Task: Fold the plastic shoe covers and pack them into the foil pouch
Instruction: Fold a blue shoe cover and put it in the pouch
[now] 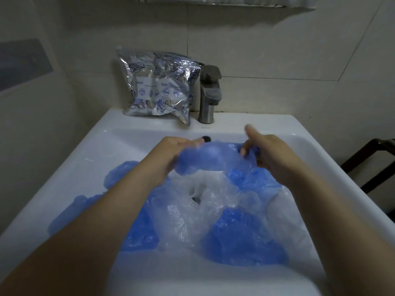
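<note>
White sink (119, 133) against tiled wall (277, 50).

This was a bathroom, most likely in a home. A white ceramic washbasin (320, 159) filled the view, with a dull metal mixer tap (209, 92) standing at its back rim. Behind the tap rose a wall of large pale tiles (277, 50), and above the tap ran the underside of a shelf (235, 4).

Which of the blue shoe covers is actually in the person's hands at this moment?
The stretched blue cover above the sink's far end, gripped by left hand and right hand. The other covers lie loose in the basin.
</note>
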{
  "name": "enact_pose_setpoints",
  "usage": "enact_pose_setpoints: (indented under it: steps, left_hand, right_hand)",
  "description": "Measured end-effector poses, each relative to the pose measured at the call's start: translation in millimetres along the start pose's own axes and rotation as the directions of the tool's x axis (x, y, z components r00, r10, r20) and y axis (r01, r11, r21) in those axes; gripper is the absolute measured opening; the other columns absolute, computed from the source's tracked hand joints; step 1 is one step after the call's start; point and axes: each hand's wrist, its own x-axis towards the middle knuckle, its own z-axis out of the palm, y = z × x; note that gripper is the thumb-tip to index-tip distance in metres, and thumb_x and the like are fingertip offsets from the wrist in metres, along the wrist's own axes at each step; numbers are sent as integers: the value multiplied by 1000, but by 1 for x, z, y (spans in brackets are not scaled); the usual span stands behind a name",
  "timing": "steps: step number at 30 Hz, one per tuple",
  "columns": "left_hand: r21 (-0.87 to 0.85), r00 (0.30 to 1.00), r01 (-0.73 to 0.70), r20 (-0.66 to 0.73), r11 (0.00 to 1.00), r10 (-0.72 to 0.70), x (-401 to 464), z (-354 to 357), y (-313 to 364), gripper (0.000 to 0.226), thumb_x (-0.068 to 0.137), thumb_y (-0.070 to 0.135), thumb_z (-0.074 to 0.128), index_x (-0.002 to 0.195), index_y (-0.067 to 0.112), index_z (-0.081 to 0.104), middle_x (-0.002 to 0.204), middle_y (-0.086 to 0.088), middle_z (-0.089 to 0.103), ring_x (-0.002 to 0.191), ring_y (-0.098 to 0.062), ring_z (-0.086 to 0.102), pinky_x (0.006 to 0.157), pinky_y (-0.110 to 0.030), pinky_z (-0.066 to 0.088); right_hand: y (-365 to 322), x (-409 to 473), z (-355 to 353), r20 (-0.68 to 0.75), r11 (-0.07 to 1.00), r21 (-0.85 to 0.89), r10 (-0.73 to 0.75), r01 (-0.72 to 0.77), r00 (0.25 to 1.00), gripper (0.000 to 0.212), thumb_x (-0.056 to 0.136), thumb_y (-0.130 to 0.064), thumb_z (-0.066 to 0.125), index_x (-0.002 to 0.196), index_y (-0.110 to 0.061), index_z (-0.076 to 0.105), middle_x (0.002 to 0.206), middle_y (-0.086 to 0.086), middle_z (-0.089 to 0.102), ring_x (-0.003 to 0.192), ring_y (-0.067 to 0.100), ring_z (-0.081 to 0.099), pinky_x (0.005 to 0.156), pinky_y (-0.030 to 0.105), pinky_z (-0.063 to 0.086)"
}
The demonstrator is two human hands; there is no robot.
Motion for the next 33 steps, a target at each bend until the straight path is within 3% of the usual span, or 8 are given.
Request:
enact_pose_setpoints:
  steps: [2,4,12,17,20,25,29,33]
  left_hand:
    - [180,995,-89,-16,980,94,2,0,-4,20,81,17,68,63,14,59,62,1,56,59,-10,49,60,-21,40]
    - [147,985,-165,-28,975,171,5,1,-4,20,78,6,71,66,17,60,59,12,60,58,-2,54,60,-15,46]
    - [-14,977,-211,15,977,211,6,0,-1,38,78,-7,63,101,23,65,90,5,68,77,-1,65,75,-16,54]
    - [129,971,-234,-20,964,238,6,1,-4,32,80,-3,65,100,22,66,84,8,66,66,8,61,62,-6,46]
    - [273,970,-224,-34,936,242,8,-1,-6,17,83,4,65,93,17,68,82,4,65,70,-1,60,65,-9,47]
    - [234,972,-228,4,945,233,9,-5,-6,17,86,5,61,81,21,64,73,6,63,67,-2,57,69,-15,46]
    - [83,971,-237,55,968,233,7,-4,-3,22,93,3,50,92,23,58,74,5,66,63,-1,62,62,-14,49]
    - [75,956,-289,65,954,285,5,-2,-1,34,94,-5,40,85,20,61,68,14,66,62,3,58,61,-11,46]
  right_hand:
    - [0,-1,1,36,997,-68,-39,41,999,28,86,-26,61,72,-3,60,66,9,61,64,18,57,63,22,49]
    - [-1,-1,-2,43,998,-62,-24,27,999,9,81,-9,66,79,-7,57,81,17,58,76,29,57,77,38,49]
    - [-5,-2,-9,-3,988,-118,-100,98,995,23,81,5,62,88,-16,66,100,31,59,85,30,55,91,50,47]
    - [-4,1,-9,-67,910,-391,-178,138,982,3,84,-12,65,85,-14,68,84,15,65,73,16,55,62,14,46]
    - [-2,2,-10,-64,863,-490,-179,125,982,10,85,-20,64,85,-11,69,86,15,66,73,16,55,63,19,43]
    - [-2,-1,-11,-26,994,-75,-82,79,996,17,90,-15,56,86,-3,67,79,9,65,74,15,61,76,26,52]
    - [-2,2,-7,-31,970,242,0,7,1000,14,92,-9,51,90,-14,64,75,2,62,69,14,58,62,22,51]
    - [0,3,-2,-48,950,307,-33,47,998,24,96,-4,43,89,-22,58,72,3,53,61,12,50,52,20,44]
